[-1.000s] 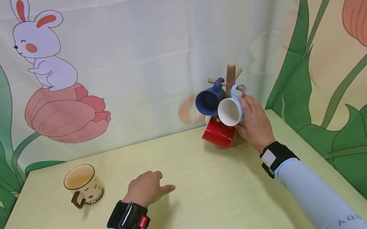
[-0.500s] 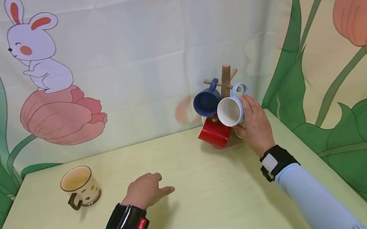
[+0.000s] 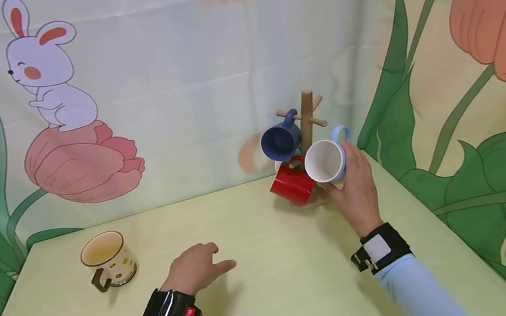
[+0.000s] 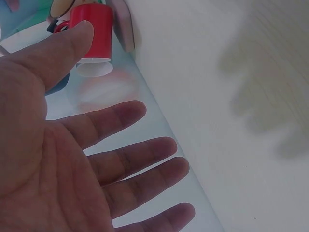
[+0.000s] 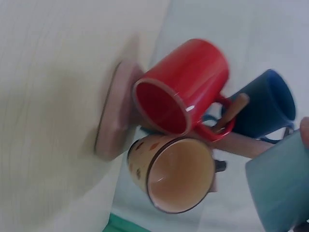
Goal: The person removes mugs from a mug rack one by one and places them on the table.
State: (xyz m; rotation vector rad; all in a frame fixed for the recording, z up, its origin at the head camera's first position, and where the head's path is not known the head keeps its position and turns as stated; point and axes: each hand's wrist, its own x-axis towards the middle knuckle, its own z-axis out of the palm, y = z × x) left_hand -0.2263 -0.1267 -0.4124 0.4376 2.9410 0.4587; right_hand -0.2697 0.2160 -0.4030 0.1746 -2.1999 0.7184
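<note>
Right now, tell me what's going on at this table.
A person's right hand grips a light blue mug beside the wooden mug tree, its handle clear of the pegs. A dark blue mug and a red mug hang on the tree; the right wrist view shows a cream spotted mug hanging there too. The left hand rests open on the table, holding nothing. Another cream mug stands on the table's left side.
</note>
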